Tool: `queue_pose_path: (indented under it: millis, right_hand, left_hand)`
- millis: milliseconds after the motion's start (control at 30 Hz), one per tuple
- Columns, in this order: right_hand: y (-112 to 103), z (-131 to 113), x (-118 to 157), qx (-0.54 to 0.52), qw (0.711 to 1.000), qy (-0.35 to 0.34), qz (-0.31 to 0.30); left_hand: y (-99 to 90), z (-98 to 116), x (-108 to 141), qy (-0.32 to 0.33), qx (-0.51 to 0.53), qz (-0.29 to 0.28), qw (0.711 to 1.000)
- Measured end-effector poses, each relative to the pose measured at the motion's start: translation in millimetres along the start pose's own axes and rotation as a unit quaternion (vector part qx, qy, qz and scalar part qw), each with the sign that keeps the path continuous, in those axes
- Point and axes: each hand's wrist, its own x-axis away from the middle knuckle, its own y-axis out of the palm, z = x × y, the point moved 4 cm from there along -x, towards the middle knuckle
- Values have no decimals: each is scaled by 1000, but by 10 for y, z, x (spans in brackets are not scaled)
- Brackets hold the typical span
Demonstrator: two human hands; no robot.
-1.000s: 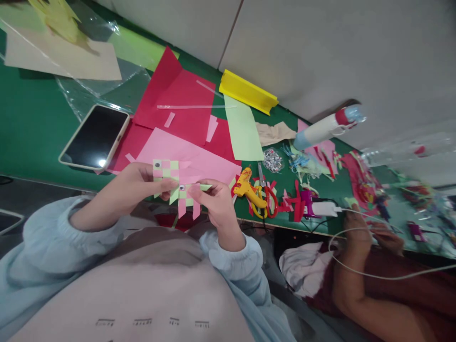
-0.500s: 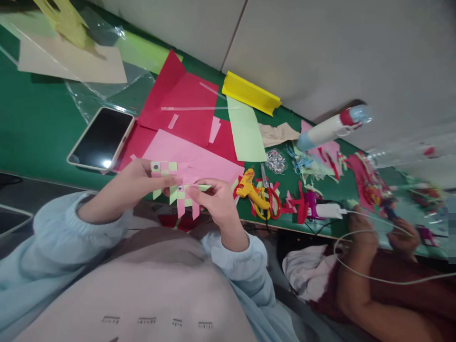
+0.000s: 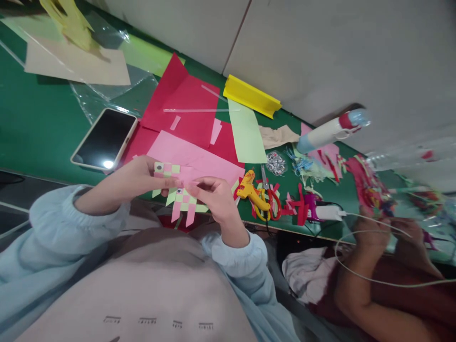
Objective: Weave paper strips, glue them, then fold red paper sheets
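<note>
My left hand point(image 3: 142, 180) is closed, thumb and fingers pinching woven pink and pale-green paper strips at the table's near edge. One woven paper fish point(image 3: 171, 168) with a googly eye shows above the left thumb. Below it hangs a second woven paper fish point(image 3: 184, 199), also with an eye, its pink and green strip ends loose. My right hand point(image 3: 215, 195) is closed in a pinch at the right side of this lower fish, on a pink strip end. Fingers hide where the two fish meet. Under the hands lies a pink paper sheet point(image 3: 199, 154).
A phone point(image 3: 105, 137) lies to the left, red paper point(image 3: 188, 104) behind. On the right are a yellow glue gun point(image 3: 252, 191), scissors point(image 3: 274, 204), a bag of googly eyes point(image 3: 276, 163) and a bottle point(image 3: 329, 130). Another person's hands point(image 3: 372, 228) work at far right.
My right fingers have shifted from the lower fish's green strip to a pink one. That fish has tilted, and its green strip now hangs lower. The other person's hands have moved closer together.
</note>
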Motion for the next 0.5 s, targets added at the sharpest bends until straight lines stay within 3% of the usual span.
queue_pose_path:
  millis: [100,167,333,500]
  right_hand:
    - [16,-8,-13,-10,1000,-14,-4]
    - [9,-10,-24,-28,999,-30,28]
    - [9,32,-50,-57,990,-60,114]
    - [51,88,-62,-73,990,-44,109]
  left_hand:
    - [10,39,-19,25,-62,-15,998]
    - [18,55,-16,39,-36,-3,999]
    - [186,-19,63,-9,12,-72,997]
    - [267,-35,123,4,61,-19,998]
